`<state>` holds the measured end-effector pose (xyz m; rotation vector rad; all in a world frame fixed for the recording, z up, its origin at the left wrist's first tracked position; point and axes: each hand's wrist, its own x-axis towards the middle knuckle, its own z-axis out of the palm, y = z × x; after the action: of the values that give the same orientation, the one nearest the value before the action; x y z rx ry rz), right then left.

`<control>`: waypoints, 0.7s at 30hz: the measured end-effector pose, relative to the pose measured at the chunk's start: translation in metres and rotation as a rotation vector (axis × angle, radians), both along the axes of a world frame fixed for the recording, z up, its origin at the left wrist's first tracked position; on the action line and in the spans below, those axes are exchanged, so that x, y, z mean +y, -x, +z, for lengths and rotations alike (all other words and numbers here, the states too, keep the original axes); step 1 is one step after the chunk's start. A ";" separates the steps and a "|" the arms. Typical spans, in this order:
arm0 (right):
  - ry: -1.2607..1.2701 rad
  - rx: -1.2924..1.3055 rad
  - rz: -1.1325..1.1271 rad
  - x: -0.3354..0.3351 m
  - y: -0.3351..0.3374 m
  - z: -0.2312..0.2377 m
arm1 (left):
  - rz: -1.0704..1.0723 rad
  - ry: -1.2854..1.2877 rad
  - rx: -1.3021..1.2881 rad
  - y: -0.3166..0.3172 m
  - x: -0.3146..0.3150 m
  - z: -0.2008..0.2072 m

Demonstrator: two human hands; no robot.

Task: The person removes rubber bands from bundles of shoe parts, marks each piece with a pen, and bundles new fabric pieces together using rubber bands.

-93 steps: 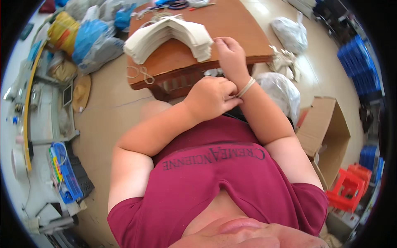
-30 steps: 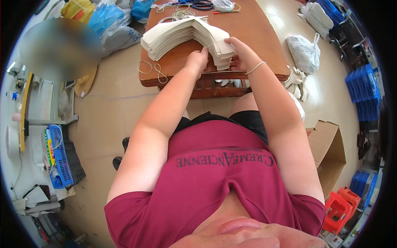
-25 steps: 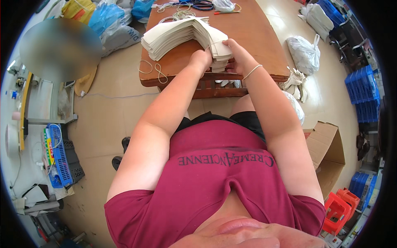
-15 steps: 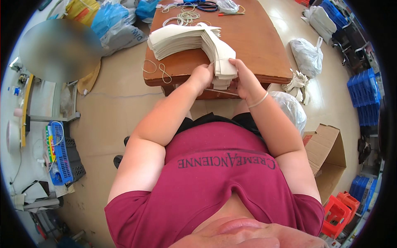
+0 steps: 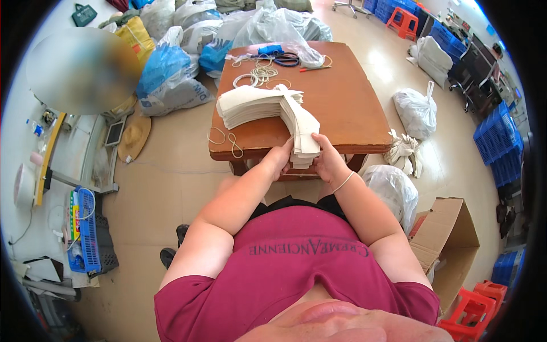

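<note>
A thick, curved stack of off-white, flat cut pieces (image 5: 250, 107), seemingly cloth, lies on the brown table (image 5: 353, 114), its near end jutting past the front edge. My left hand (image 5: 278, 159) grips that end from the left, fingers curled against its side. From the right, my right hand (image 5: 329, 161) closes on the same end, thumb on top and fingers underneath, partly hidden. A cream elastic band (image 5: 343, 181) circles my right wrist. Two loose elastic loops (image 5: 235, 146) rest near the table's front left corner.
Farther back on the table are tangled elastic bands (image 5: 263, 73), a white ring (image 5: 245, 80), dark-handled scissors (image 5: 286, 58) and a blue object (image 5: 270, 49). Filled plastic bags (image 5: 171, 80) crowd the floor beyond. To my right stand a white bag (image 5: 393, 194) and an open cardboard box (image 5: 441, 233).
The whole view has shifted, so the table and stack appear lower and more of the room's far side shows. Both hands keep hold of the stack's near end.
</note>
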<state>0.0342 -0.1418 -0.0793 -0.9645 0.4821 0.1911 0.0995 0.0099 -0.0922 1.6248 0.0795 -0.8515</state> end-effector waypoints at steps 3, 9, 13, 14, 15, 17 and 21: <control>-0.029 -0.018 0.011 -0.002 -0.001 -0.004 | -0.086 0.104 0.040 -0.004 0.005 -0.010; -0.094 0.007 0.032 0.005 0.005 0.004 | 0.042 0.094 -0.236 -0.012 0.004 -0.066; -0.131 -0.001 0.024 0.005 0.008 0.005 | 0.019 0.186 -0.242 -0.011 0.000 -0.072; -0.145 -0.019 0.011 0.004 0.009 0.006 | 0.047 0.278 -0.163 -0.006 -0.003 -0.061; -0.159 -0.039 0.003 0.006 0.010 0.008 | 0.019 0.348 -0.076 -0.002 -0.002 -0.050; -0.180 -0.061 0.022 0.002 0.011 0.002 | -0.043 0.380 0.065 0.007 0.000 -0.021; -0.105 -0.034 0.119 -0.002 0.003 -0.017 | -0.230 -0.029 0.184 -0.013 0.020 -0.017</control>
<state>0.0316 -0.1440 -0.0966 -0.8931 0.3796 0.3040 0.1129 0.0301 -0.1095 1.5992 0.0345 -1.1815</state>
